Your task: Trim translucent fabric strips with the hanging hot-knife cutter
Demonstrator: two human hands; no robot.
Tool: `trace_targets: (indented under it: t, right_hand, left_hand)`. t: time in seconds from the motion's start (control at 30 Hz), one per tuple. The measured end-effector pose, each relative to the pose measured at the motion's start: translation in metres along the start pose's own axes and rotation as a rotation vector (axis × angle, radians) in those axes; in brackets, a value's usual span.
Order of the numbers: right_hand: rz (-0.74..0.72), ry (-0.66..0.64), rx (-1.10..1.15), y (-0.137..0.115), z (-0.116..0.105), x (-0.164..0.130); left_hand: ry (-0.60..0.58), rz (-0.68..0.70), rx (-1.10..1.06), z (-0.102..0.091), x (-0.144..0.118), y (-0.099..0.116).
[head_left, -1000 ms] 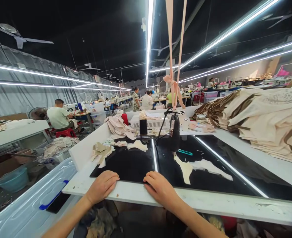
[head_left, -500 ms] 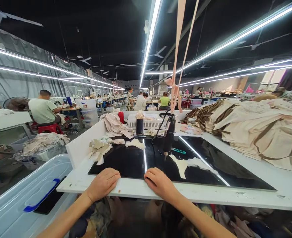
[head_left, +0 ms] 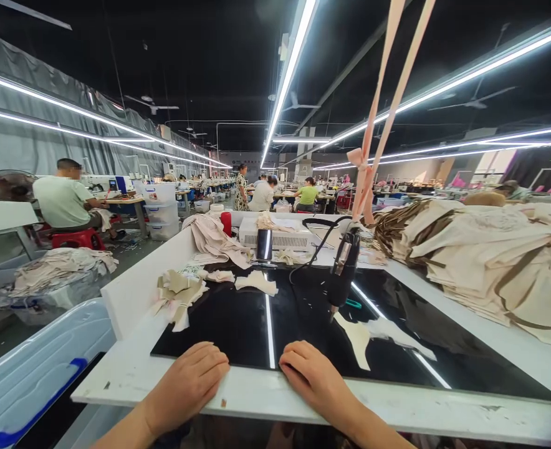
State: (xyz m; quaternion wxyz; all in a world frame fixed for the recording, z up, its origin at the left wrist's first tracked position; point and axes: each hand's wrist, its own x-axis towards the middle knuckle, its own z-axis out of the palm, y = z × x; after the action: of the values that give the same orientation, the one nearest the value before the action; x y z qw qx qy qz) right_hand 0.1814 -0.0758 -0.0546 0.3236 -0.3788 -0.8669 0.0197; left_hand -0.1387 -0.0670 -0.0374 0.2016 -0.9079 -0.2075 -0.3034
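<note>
On the front edge of a white table [head_left: 257,399] rests my left hand [head_left: 189,383], palm down and fingers laid flat near a glossy black board [head_left: 238,330]. My right hand [head_left: 315,383] lies to its right, loosely bent over the board's near edge. Both hold nothing. A black hand tool with a metal nozzle [head_left: 345,268], looking like a hot-air gun, hangs from pink fabric strips [head_left: 363,187] above the board. Close to its tip lie a cream cut fabric piece [head_left: 356,340] and a whitish one [head_left: 399,335]. Behind the tool, a teal object [head_left: 353,304] is partly hidden.
Fabric scraps [head_left: 179,293] sit on the board's left. A dark upright block [head_left: 264,244] and a white vented box [head_left: 287,234] stand behind. A tall cream fabric stack [head_left: 485,262] fills the right. A blue-handled bin [head_left: 32,380] is at left; a person [head_left: 65,196] sits beyond.
The view has shifted closer, so the table and hands look larger. Both hands stay on the table edge. The hanging tool appears farther right in view.
</note>
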Motion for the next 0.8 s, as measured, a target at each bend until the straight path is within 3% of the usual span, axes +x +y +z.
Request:
trace_targets:
  t: [0.17, 0.33, 0.5, 0.7, 0.73, 0.8]
  right_hand:
    - [0.042, 0.01, 0.068, -0.002, -0.004, 0.005]
    - [0.103, 0.084, 0.12, 0.009, -0.015, 0.052]
    - [0.155, 0.159, 0.176, 0.038, -0.02, 0.137]
    - [0.232, 0.17, 0.215, 0.091, 0.007, 0.259]
    - [0.248, 0.178, 0.21, 0.101, 0.013, 0.281]
    - [0.274, 0.203, 0.19, 0.122, 0.025, 0.327]
  left_hand:
    - [-0.007, 0.046, -0.126, 0.006, 0.034, -0.003]
    - [0.0, 0.059, -0.224, 0.043, 0.078, -0.015]
    - [-0.016, -0.022, -0.347, 0.072, 0.084, -0.025]
    - [0.022, -0.176, -0.449, 0.098, 0.064, -0.019]
    - [0.01, -0.157, -0.46, 0.104, 0.062, -0.018]
    - [-0.15, -0.112, -0.544, 0.111, 0.061, -0.016]
